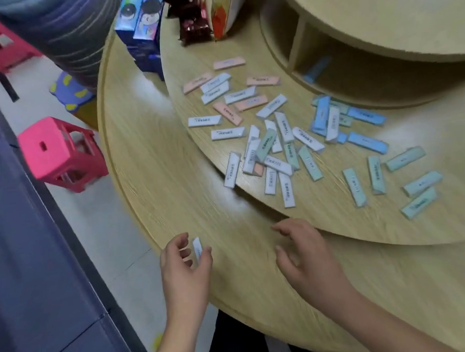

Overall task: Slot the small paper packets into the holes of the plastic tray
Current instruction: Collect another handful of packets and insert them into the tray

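Note:
Several small paper packets (283, 142) in white, pink, green and blue lie scattered on the middle tier of a round wooden stand (324, 219). My left hand (183, 263) hovers at the lowest tier's edge and pinches one white packet (197, 249) between thumb and fingers. My right hand (304, 250) is over the lowest tier, just in front of the middle tier's rim, with fingers loosely spread and holding nothing. No plastic tray is in view.
Blue cartoon boxes (142, 31) and snack bags (193, 20) stand at the back of the stand. One blue packet (316, 68) lies in a compartment under the top tier. Pink plastic stools (58, 153) stand on the floor to the left.

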Demonstrator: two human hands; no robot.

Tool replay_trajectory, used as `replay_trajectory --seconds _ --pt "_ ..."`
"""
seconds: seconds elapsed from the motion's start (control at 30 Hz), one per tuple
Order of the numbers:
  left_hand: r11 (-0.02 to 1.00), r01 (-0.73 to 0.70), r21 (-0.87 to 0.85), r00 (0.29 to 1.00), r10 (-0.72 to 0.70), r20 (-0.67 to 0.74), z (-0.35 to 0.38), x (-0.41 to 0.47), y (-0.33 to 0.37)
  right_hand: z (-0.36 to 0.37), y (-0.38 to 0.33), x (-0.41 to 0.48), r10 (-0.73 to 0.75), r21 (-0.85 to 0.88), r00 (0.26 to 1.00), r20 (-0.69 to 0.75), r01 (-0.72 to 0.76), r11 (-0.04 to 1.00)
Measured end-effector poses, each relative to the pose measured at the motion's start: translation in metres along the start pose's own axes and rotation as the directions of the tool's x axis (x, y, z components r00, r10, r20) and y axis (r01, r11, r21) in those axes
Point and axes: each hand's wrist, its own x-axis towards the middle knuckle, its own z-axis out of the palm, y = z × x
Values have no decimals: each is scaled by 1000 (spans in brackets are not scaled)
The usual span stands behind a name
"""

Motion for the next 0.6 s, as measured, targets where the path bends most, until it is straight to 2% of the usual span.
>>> replay_trajectory --seconds 0.13,0.23,0.33,0.47,0.6 --pt "998 66 13 994 -67 91 -6 36 -40 85 -8 29 17 -30 998 57 -16 999" --pt "999 37 28 989 -40 140 -20 59 -55 148 -17 42 101 -56 991 88 -96 994" --pt "998 -8 55 986 -1 165 -33 80 -71 202 -21 53 157 -196 986 55 -144 970" --pt "995 -77 69 977 62 202 -46 102 -87 246 -20 68 137 -463 991 -13 -127 877" --pt "989 -138 61 967 121 226 -54 121 -85 255 -21 74 137 -473 986 -95 -166 865"
